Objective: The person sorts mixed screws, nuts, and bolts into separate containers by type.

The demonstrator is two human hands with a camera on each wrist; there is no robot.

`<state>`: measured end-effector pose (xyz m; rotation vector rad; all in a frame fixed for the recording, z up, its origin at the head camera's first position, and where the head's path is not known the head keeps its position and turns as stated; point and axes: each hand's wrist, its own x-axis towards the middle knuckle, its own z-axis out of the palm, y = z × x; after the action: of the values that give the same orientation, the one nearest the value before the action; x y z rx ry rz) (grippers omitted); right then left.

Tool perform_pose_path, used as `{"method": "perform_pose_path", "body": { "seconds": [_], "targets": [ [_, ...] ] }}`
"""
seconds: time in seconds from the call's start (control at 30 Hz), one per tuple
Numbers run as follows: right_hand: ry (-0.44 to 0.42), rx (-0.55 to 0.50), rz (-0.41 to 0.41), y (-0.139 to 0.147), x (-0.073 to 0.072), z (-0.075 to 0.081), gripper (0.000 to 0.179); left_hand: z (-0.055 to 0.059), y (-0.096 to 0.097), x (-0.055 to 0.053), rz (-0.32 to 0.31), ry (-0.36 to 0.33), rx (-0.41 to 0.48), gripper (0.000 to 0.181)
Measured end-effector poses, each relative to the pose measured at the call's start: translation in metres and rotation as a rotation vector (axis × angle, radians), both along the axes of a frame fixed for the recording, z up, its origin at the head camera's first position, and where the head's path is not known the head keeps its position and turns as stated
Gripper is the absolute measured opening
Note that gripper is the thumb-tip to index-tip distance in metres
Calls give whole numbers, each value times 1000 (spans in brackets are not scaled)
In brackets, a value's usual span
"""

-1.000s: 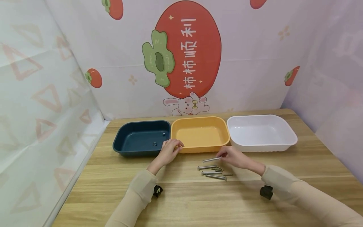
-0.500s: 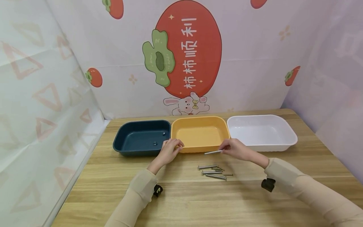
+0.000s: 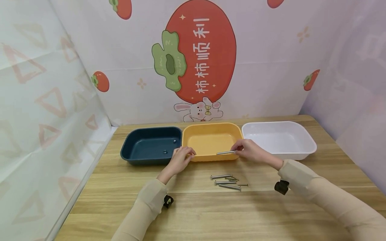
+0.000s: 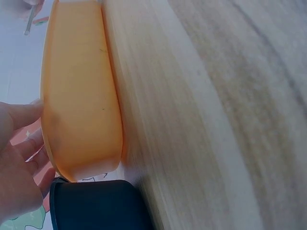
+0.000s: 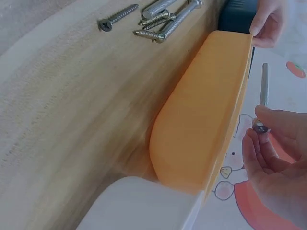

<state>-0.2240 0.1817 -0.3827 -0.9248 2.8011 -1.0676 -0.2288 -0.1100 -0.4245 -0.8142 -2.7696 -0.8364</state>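
My right hand (image 3: 248, 149) pinches a silver bolt (image 3: 225, 152) by its head end, above the front rim of the yellow tray (image 3: 208, 158). In the right wrist view the bolt (image 5: 265, 86) points away from the fingertips, its dark head between thumb and fingers. My left hand (image 3: 181, 158) grips the yellow tray's rim at its front left corner. In the left wrist view the left hand (image 4: 21, 158) has its thumb at the rim and its other fingers partly hidden behind. Several bolts (image 3: 221, 176) and small screws (image 5: 119, 17) lie on the table before the yellow tray.
Left of the yellow tray stands a dark blue tray (image 3: 141, 162) with two small metal nuts (image 3: 165, 152) inside. A white tray (image 3: 297, 156) adjoins on the right. All three line the back of the wooden table (image 3: 193, 214), before a printed backdrop (image 3: 265, 83).
My right hand has lifted the bolt off the table and carried it up and away from me to the yellow tray's front rim. The left hand stays in place.
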Motion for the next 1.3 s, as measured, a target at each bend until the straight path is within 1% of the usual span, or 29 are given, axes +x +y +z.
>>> {"method": "perform_pose_path", "body": {
  "seconds": [0.2,0.4,0.53,0.67,0.77,0.93,1.17,1.3],
  "targets": [
    [-28,-6,-1,-3,-5,3,7,1,0,0,-1,-12,4,5],
    [-65,2,-8,-7,-10,3,6,2,0,1,-1,-18,11,4],
    [-55,9,3,-9,-14,0,6,1,0,0,-1,-15,5,5],
    [-27,23,15,-10,-18,-2,5,1,0,-1,-3,-15,1,5],
    [-17,37,15,-10,-19,-1,8,1,0,0,-4,-18,3,5],
    [-25,23,21,-12,-18,1,18,1,0,0,-8,-6,-3,4],
    [-65,2,22,-12,-11,4,15,0,0,0,-9,-16,13,5],
    [-85,0,39,-11,-7,3,15,0,0,-1,-10,-14,13,4]
  ]
}}
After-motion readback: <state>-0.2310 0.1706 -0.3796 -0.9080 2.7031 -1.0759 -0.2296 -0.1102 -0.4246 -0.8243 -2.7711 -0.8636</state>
